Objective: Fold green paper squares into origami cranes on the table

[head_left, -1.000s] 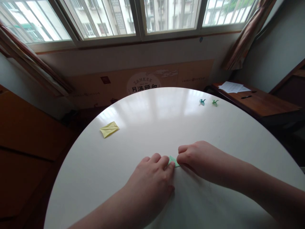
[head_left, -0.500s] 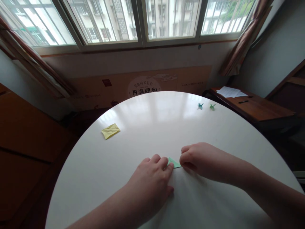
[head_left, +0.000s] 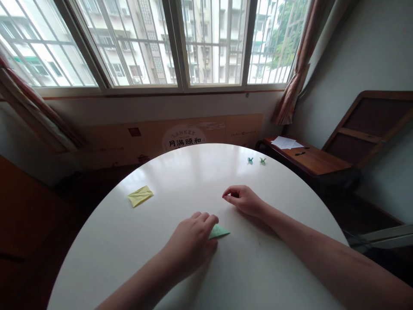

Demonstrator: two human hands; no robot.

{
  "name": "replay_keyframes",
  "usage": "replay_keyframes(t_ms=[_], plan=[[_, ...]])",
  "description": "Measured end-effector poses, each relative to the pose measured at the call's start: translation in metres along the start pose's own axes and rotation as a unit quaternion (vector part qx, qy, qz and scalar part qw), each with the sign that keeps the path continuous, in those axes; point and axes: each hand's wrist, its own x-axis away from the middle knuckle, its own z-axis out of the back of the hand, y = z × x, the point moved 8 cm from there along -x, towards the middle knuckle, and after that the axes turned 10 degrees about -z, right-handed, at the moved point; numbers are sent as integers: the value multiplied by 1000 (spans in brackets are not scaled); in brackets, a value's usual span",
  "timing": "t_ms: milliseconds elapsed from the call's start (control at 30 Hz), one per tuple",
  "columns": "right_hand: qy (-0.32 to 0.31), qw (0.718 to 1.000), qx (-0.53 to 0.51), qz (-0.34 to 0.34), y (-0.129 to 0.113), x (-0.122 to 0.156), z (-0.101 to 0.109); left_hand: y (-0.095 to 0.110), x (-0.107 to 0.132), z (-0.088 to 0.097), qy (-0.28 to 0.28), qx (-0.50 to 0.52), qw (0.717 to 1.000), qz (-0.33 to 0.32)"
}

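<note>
A small folded green paper (head_left: 219, 232) lies on the round white table (head_left: 180, 172). My left hand (head_left: 192, 243) rests on its left part, fingers pressed down on it. My right hand (head_left: 241, 199) hovers a little beyond and to the right of the paper, apart from it, with its fingers curled loosely and nothing visible in them. A folded yellow paper (head_left: 140, 196) lies at the table's left. Two tiny paper cranes, one blue-green (head_left: 250, 160) and one green (head_left: 263, 161), stand near the far right edge.
A dark wooden side table (head_left: 309, 159) with white sheets (head_left: 285, 142) and a pen stands right of the round table. A large window (head_left: 180, 43) fills the far wall, with curtains at both sides and a flat cardboard box leaning below it.
My right hand has let go of the green paper and moved away toward the far side. My left hand stays on the paper. The camera has tilted upward.
</note>
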Motion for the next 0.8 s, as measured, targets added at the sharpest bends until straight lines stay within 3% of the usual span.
replay_keyframes(t_ms=[200, 333, 533, 800], plan=[[-1, 998, -36, -47, 4, -2, 0, -8, -1, 2, 29, 35, 999, -2], [-42, 993, -50, -96, 3, 2, -3, -12, -1, 4, 70, 72, 995, -1], [-114, 980, -52, -155, 7, 5, -9, -23, -1, -3, 84, 133, 988, 7], [-114, 988, 7, -101, -4, 11, -15, -37, -3, -7, 97, 208, 973, 18]])
